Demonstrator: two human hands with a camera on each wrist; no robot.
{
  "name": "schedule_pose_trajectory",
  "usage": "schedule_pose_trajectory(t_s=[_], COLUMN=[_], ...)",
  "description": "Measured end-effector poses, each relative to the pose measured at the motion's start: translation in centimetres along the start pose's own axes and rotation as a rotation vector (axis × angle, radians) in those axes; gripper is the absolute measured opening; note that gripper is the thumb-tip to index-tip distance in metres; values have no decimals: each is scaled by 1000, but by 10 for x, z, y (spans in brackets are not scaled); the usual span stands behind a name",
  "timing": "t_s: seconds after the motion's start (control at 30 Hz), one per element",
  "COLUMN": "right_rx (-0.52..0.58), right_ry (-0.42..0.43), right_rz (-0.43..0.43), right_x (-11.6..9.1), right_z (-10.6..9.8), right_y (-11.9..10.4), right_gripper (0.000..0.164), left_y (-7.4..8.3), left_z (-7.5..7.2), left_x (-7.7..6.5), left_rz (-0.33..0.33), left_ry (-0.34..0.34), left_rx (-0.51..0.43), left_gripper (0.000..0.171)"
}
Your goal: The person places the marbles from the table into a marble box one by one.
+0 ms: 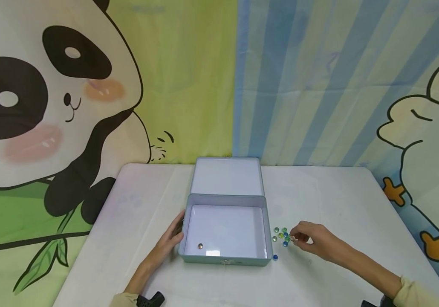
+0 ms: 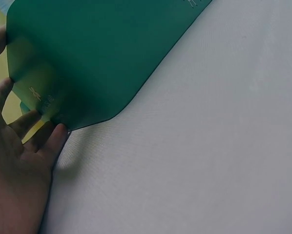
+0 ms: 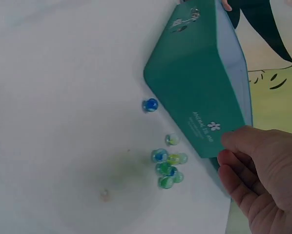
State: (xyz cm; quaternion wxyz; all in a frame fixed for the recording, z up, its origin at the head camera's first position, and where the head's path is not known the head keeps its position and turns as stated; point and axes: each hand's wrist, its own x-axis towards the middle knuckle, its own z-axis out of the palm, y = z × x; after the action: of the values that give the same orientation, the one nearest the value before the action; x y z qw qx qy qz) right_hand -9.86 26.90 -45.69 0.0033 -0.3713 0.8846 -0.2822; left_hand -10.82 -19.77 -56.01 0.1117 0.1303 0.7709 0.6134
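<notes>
Box point(image 1: 204, 259) sat mid-table point(image 1: 319, 192), long axis left–right, mouth facing up, lid point(image 1: 227, 175) tipped back on far side, clasp point(image 1: 226, 261) facing near. Left hand point(image 1: 166, 242), fingers spread, touched box's left wall. Right hand point(image 1: 319, 239), fingertips narrow, was beside marbles point(image 1: 281, 235) right of box; cannot tell whether pinching any. Lone marble point(image 1: 200, 246) lay inside, near left.

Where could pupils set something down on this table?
Bare table spreads right of the open lid, and between the left hand and the table's left edge. The box is free inside except for one marble. Crowded: just right of the box, where marbles cluster by the right hand.
</notes>
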Motion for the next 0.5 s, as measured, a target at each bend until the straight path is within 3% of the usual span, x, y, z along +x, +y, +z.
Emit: schedule_pose_trajectory(t_s=[0.23, 0.5], right_rx=[0, -8], right_ry=[8, -21], right_rz=[-12, -7], right_x=[20, 47], right_z=[-14, -17], right_y=[-11, -20], right_gripper=[25, 23], left_y=[0, -2], left_z=[0, 1], left_x=[1, 2], left_rz=[-3, 7], left_ry=[6, 13], left_rx=[9, 12], left_gripper=[62, 63])
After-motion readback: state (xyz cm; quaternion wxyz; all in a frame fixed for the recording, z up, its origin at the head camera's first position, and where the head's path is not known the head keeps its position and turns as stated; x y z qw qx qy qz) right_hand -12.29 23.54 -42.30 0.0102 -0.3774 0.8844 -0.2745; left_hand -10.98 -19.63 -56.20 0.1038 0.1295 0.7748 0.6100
